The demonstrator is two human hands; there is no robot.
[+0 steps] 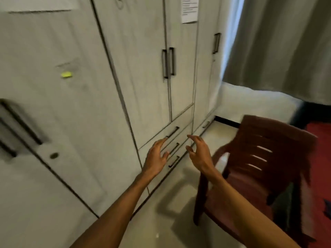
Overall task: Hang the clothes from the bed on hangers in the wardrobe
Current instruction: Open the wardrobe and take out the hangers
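A pale grey wardrobe [139, 51] fills the left and middle of the view, all its doors closed. Black bar handles [168, 62] sit on the middle pair of doors. Below them are drawers with dark handles [172, 131]. My left hand [156, 157] is stretched out in front of the drawers, fingers spread and holding nothing. My right hand [199, 153] is just to its right, fingers curled apart, also holding nothing. No clothes, hangers or bed show in this view. The picture is blurred by motion.
A dark red slatted chair [265, 158] stands close on the right, beside my right forearm. A grey curtain [283, 47] hangs at the upper right. A sheet of paper [190, 8] is stuck on a wardrobe door. Pale floor [170, 221] lies below.
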